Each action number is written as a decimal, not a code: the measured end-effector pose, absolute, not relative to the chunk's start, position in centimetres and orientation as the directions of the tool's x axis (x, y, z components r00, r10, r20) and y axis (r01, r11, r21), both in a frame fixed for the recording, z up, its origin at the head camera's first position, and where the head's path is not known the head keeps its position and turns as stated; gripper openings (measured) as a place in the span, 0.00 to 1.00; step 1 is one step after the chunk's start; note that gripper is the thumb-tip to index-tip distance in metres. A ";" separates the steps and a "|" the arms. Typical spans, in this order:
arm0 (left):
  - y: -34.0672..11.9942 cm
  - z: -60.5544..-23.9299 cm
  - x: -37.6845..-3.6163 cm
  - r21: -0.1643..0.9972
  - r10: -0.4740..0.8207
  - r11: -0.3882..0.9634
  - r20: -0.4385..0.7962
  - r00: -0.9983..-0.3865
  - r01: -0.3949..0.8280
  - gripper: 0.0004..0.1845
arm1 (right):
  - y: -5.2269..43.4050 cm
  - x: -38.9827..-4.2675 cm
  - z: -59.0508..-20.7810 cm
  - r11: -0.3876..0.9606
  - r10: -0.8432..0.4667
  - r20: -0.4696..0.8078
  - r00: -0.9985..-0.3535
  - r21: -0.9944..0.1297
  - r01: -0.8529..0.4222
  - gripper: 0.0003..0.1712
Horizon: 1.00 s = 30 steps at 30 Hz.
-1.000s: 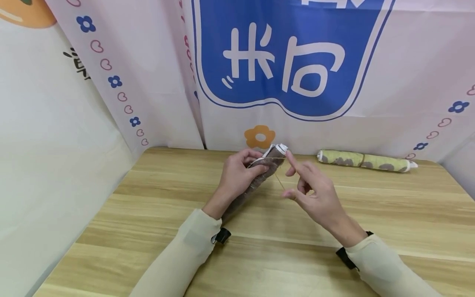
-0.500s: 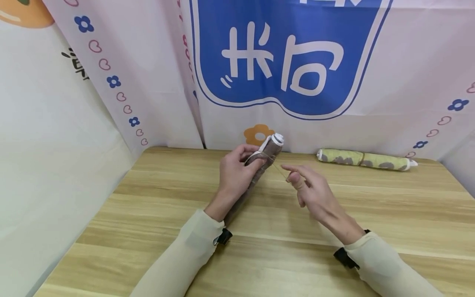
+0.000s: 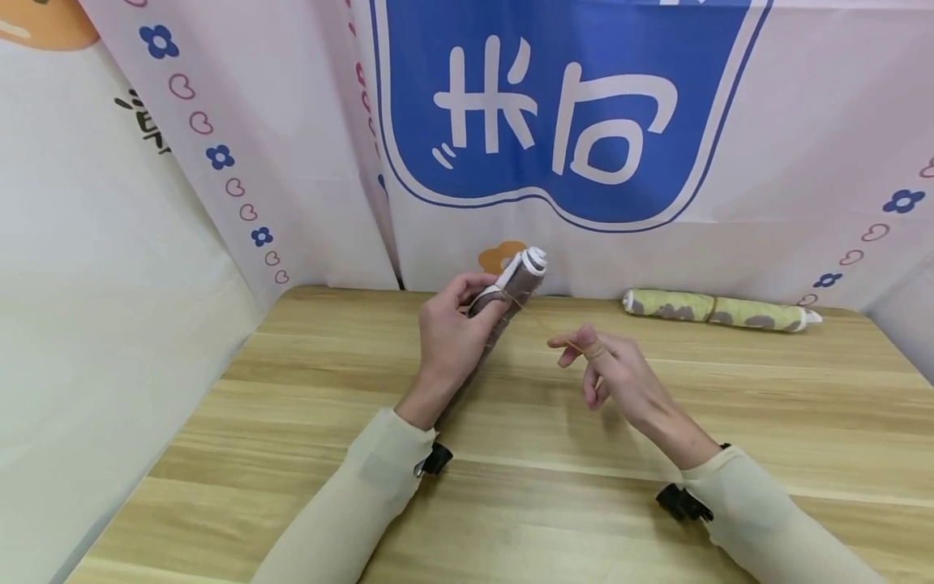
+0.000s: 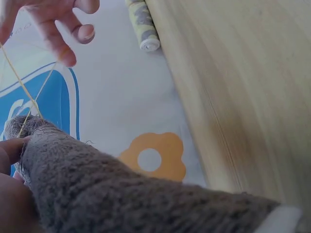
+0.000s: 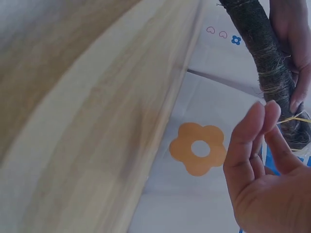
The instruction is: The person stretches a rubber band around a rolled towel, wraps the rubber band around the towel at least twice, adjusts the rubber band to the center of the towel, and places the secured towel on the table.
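In the head view my left hand grips a rolled grey-brown towel near its upper end. The roll is tilted, its white-edged end pointing up and away, its lower part hidden behind the wrist. A thin yellow rubber band goes round the towel by the left fingers and stretches out, crossed over itself, in the left wrist view. To the right, apart from the roll, my right hand holds the band's other end hooked round thumb and fingers. The right wrist view shows the towel beyond the right hand.
A second rolled towel, yellow-green with grey patches, lies at the table's back right with a brown band round its middle. Behind the wooden table hangs a printed cloth backdrop with a blue sign and flowers.
The towel's upper end has risen and shifted slightly left with my left hand. My right hand has drawn back from the roll, stretching the rubber band and turning its fingers.
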State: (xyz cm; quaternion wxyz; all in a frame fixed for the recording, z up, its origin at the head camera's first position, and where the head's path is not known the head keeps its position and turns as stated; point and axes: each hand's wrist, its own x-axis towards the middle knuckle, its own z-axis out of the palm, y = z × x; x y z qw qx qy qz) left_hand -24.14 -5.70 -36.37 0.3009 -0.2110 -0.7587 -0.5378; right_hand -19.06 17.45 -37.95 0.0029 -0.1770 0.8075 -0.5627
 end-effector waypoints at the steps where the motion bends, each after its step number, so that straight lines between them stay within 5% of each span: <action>1: -5.7 -36.4 -24.2 0.683 0.018 0.325 0.687 -0.726 0.654 0.12 | 17.5 -19.1 -37.9 0.306 -0.297 0.190 -0.936 -0.909 -0.281 0.40; 13: -5.7 -37.1 -24.2 0.561 0.342 0.306 0.689 -0.639 0.769 0.10 | 18.7 -19.5 -37.6 0.317 -0.301 0.146 -0.942 -0.917 -0.244 0.43; 30: -5.9 -37.2 -24.2 0.430 0.518 0.410 0.616 -0.593 0.804 0.08 | 18.9 -19.6 -37.3 0.460 -0.305 0.053 -0.951 -0.866 -0.195 0.45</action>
